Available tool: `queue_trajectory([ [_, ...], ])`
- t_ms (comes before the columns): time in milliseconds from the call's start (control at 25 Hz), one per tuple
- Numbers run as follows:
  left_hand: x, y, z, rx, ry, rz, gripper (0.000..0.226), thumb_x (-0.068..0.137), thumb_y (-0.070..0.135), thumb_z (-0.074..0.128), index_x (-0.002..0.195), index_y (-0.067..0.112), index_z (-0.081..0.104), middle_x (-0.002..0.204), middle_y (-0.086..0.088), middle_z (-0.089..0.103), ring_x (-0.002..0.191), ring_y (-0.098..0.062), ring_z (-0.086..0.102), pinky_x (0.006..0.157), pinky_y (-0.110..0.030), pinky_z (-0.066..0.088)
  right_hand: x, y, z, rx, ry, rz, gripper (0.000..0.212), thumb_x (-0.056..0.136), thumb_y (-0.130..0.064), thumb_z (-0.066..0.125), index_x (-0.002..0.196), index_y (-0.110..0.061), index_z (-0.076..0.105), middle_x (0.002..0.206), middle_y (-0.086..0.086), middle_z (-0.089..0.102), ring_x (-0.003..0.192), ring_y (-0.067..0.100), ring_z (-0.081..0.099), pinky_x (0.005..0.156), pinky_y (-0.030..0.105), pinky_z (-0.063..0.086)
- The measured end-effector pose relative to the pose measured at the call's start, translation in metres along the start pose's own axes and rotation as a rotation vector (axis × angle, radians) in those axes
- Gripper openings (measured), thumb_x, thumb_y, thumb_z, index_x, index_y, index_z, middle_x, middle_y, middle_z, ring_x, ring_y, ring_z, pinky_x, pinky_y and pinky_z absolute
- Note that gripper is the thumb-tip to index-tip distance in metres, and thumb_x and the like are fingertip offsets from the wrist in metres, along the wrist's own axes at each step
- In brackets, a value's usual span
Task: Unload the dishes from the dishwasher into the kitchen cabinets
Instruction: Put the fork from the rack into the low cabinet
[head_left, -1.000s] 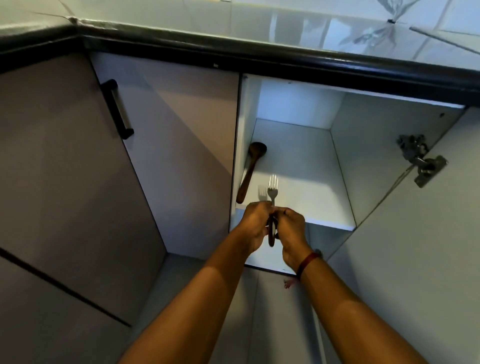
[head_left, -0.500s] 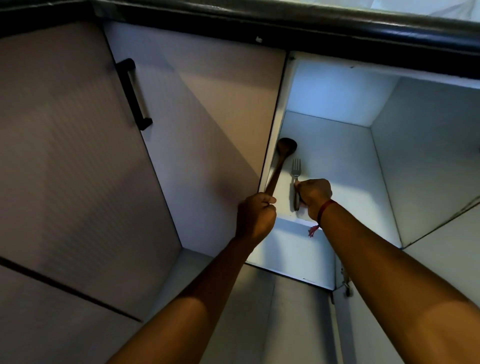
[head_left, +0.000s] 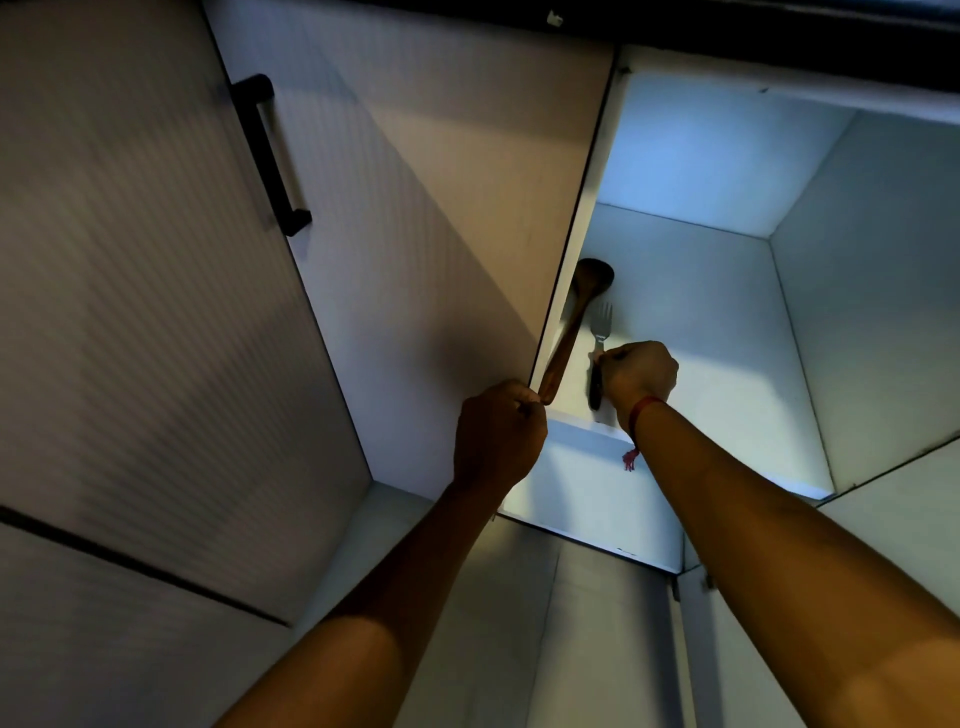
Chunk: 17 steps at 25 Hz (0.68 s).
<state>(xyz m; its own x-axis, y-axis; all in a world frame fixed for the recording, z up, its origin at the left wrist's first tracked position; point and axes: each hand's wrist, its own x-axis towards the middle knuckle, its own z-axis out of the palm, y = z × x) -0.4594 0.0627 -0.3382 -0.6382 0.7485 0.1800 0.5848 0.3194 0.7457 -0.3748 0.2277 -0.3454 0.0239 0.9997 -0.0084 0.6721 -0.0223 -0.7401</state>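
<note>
An open white cabinet (head_left: 696, 312) shows one shelf. A brown wooden spoon (head_left: 574, 322) lies along the shelf's left side, bowl toward the back. Beside it on the right lies a metal fork (head_left: 601, 325) with a dark handle, tines toward the back. My right hand (head_left: 639, 374) is closed around the fork's handle near the shelf's front edge. My left hand (head_left: 501, 431) is a closed fist at the cabinet's left front edge, touching the end of the wooden spoon's handle; whether it grips the handle is unclear.
A closed cabinet door (head_left: 415, 234) stands to the left, and a further panel carries a black bar handle (head_left: 272, 156). A dark countertop edge (head_left: 779, 31) runs above. The open door (head_left: 909, 545) hangs at the right.
The fork went from being held up in both hands in front of the shelf to lying on it beside the spoon. My left hand moved to the spoon handle's end.
</note>
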Motion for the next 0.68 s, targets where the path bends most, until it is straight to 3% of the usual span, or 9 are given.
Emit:
queue_trajectory([
  [160, -0.013, -0.008, 0.001, 0.037, -0.023, -0.016, 0.022, 0.094, 0.019, 0.053, 0.079, 0.008, 0.065, 0.069, 0.005, 0.052, 0.058, -0.004, 0.044, 0.057, -0.005, 0.031, -0.001, 0.006, 0.001, 0.017, 0.035, -0.009, 0.027, 0.085, -0.031, 0.071, 0.090, -0.005, 0.077, 0.090, 0.017, 0.073, 0.089, 0.033, 0.066, 0.079, 0.032, 0.053],
  [280, -0.029, -0.011, 0.003, 0.035, -0.064, -0.059, 0.019, 0.094, 0.019, 0.052, 0.087, 0.009, 0.067, 0.080, 0.000, 0.064, 0.066, -0.005, 0.049, 0.068, -0.012, 0.042, -0.015, 0.017, -0.008, 0.053, 0.046, -0.020, 0.025, 0.091, -0.025, 0.064, 0.084, -0.003, 0.075, 0.086, 0.019, 0.072, 0.087, 0.035, 0.066, 0.076, 0.029, 0.048],
  [400, -0.057, -0.013, 0.009, 0.027, -0.129, -0.114, 0.018, 0.094, 0.018, 0.051, 0.093, 0.012, 0.068, 0.097, 0.002, 0.071, 0.079, -0.008, 0.060, 0.066, -0.008, 0.035, -0.058, 0.042, -0.024, 0.108, 0.063, -0.148, 0.019, 0.091, -0.018, 0.062, 0.093, -0.003, 0.074, 0.094, 0.017, 0.072, 0.091, 0.031, 0.066, 0.083, 0.027, 0.046],
  [480, -0.084, -0.012, 0.019, 0.025, -0.180, -0.118, 0.021, 0.093, 0.017, 0.051, 0.097, 0.014, 0.071, 0.103, 0.005, 0.072, 0.090, -0.010, 0.064, 0.068, -0.008, 0.035, -0.101, 0.072, -0.036, 0.154, 0.093, -0.238, 0.019, 0.090, -0.013, 0.063, 0.105, -0.005, 0.072, 0.102, 0.013, 0.071, 0.093, 0.025, 0.065, 0.086, 0.021, 0.044],
  [600, -0.129, -0.006, 0.036, -0.033, -0.235, -0.141, 0.021, 0.091, 0.015, 0.052, 0.098, 0.014, 0.072, 0.104, 0.003, 0.072, 0.093, -0.013, 0.065, 0.073, -0.014, 0.038, -0.168, 0.132, -0.053, 0.162, 0.120, -0.288, 0.017, 0.088, -0.007, 0.064, 0.103, -0.009, 0.072, 0.088, 0.009, 0.071, 0.075, 0.017, 0.063, 0.072, 0.002, 0.038],
  [680, -0.165, 0.001, 0.050, -0.077, -0.261, -0.196, 0.018, 0.091, 0.016, 0.053, 0.095, 0.016, 0.071, 0.100, 0.001, 0.072, 0.090, -0.016, 0.065, 0.073, -0.017, 0.041, -0.210, 0.176, -0.064, 0.145, 0.097, -0.245, 0.018, 0.088, -0.007, 0.064, 0.103, -0.013, 0.072, 0.089, 0.005, 0.071, 0.076, 0.016, 0.065, 0.072, 0.004, 0.041],
])
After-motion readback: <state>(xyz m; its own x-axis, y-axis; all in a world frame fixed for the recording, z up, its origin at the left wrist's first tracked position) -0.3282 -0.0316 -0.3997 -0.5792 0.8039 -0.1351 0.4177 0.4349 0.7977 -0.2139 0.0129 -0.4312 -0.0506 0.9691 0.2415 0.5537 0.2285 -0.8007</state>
